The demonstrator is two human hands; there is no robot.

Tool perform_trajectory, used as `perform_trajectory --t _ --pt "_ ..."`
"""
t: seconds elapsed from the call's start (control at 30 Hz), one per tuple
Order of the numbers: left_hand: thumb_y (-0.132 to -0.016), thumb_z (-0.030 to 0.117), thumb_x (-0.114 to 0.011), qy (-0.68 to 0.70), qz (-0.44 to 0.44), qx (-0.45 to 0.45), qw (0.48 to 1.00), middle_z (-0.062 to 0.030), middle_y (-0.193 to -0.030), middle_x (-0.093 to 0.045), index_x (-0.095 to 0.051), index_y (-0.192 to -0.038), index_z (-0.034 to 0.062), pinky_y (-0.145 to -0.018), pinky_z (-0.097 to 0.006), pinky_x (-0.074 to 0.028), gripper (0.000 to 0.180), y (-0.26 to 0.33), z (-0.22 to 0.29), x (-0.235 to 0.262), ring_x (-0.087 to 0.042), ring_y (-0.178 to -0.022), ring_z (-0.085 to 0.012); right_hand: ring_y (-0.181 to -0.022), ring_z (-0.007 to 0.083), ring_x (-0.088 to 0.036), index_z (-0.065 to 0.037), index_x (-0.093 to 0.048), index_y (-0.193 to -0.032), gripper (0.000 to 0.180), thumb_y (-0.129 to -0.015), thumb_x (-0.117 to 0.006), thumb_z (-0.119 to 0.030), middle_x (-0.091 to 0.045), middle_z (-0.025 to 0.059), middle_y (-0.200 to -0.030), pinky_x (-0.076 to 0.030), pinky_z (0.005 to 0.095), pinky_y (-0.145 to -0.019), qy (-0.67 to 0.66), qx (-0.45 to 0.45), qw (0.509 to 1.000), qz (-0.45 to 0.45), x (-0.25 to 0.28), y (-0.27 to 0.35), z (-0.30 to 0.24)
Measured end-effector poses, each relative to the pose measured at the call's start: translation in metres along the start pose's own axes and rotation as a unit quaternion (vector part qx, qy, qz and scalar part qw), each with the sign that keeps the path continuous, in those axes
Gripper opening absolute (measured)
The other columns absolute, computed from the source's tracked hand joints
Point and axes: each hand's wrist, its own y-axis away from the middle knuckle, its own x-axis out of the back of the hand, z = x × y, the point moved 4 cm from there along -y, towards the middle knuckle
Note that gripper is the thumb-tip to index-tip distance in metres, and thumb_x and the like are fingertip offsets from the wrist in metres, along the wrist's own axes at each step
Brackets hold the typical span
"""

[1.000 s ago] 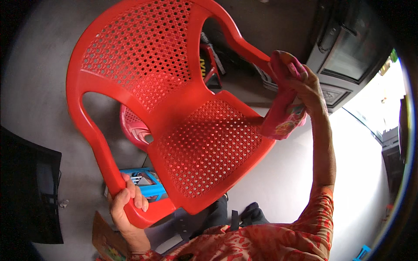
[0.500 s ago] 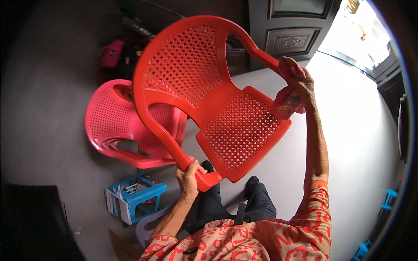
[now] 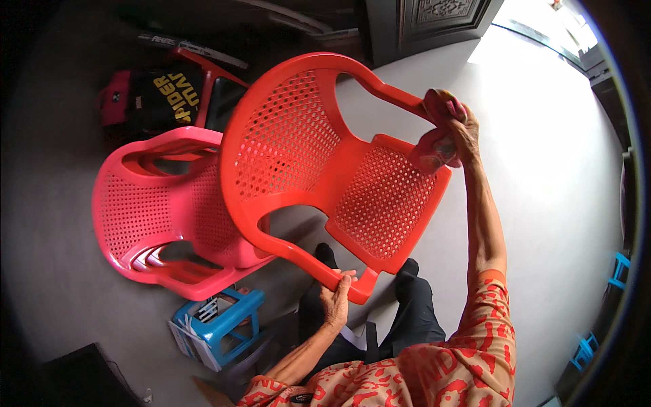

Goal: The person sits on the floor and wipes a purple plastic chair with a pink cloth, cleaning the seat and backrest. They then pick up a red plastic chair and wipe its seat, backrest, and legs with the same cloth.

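A red plastic armchair (image 3: 325,163) with a perforated back and seat is held up in front of me, tilted. My left hand (image 3: 336,298) grips the front end of its near armrest, thumb and fingers wrapped round it. At the far armrest's front end, my right hand (image 3: 462,132) is closed on a crumpled pink-red cloth (image 3: 434,152), which presses round the armrest and hangs down over the seat edge. Whether the right fingers also grip the armrest itself is hidden by the cloth.
Left of the red chair stands a stack of pink plastic chairs (image 3: 146,210). Behind it rests a black bag (image 3: 159,98) with yellow lettering. A blue stool (image 3: 227,325) holding papers stands near my left leg. Small blue stools (image 3: 618,271) are at the far right. A dark carved door (image 3: 434,27) is ahead.
My left hand and the near armrest have moved right, turning the chair slightly. The right hand with the cloth shifts a little left. The pink chairs now appear lower and farther left.
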Motion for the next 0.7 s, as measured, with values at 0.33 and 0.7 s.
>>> perform_trajectory --t 0.33,0.7 --pt "-0.094 0.029 -0.059 0.161 -0.129 0.26 0.943 -0.0098 -0.133 -0.053 -0.047 -0.126 0.006 -0.065 -0.033 -0.057 0.041 0.029 -0.057 -0.008 -0.062 -0.105 -0.0205 -0.111 0.0372 -0.052 -0.012 -0.058 -0.113 0.036 -0.077 -0.063 -0.008 -0.053 0.0181 -0.119 -0.046 0.0423 -0.091 0.258 0.249 0.933 0.02 -0.079 0.0 0.009" --pt "-0.072 0.034 -0.076 -0.534 -0.306 -0.399 0.68 -0.009 -0.108 -0.06 -0.059 -0.108 0.0059 -0.091 -0.04 -0.043 0.049 0.022 0.072 -0.054 -0.056 -0.103 -0.0276 -0.124 0.0415 -0.039 -0.018 -0.04 -0.139 0.07 -0.078 -0.072 -0.029 -0.039 0.0244 -0.134 -0.035 0.0478 -0.104 0.406 0.094 0.909 0.005 -0.02 0.155 0.088"
